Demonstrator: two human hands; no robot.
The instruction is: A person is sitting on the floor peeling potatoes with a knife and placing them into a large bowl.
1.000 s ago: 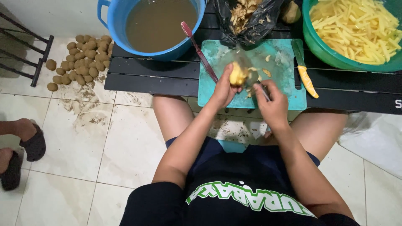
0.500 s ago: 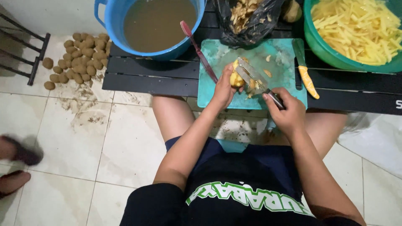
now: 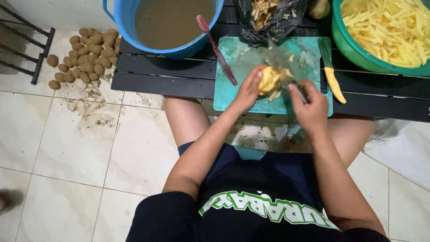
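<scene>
**A:** In the head view, what differs from half a second ago?

**B:** The right hand (image 3: 310, 102) has come back in toward the potato (image 3: 270, 79). It was drawn out to the near right of the board; now it sits just beside the potato, fingers closed around a thin dark peeler (image 3: 299, 92) whose tip meets the yellow flesh. The left hand (image 3: 247, 91) is curled around the potato as before, holding it over the teal cutting board (image 3: 244, 85).

**A:** And what does that suggest?

**B:** I judge one peeling stroke has ended and another is starting — most of the visible surface is already bare and yellow, with scraps lying on the board beneath.

**A:** How much room is there?

**B:** Tight on the far side. The black bag of peelings (image 3: 273, 18) touches the board's far edge, the blue bucket of murky water (image 3: 172, 22) stands far left, and the green basin of cut strips (image 3: 385, 36) crowds the far right. A red-handled brush (image 3: 218, 49) leans across the board's left edge — a yellow-handled knife (image 3: 331, 74) lies along its right edge, near the working hand.

**A:** Open space anywhere?

**B:** Toward the near edge of the black slatted table (image 3: 156, 76), above the knees. Unpeeled potatoes (image 3: 85, 58) sit on the tiled floor, far left and well apart.
</scene>
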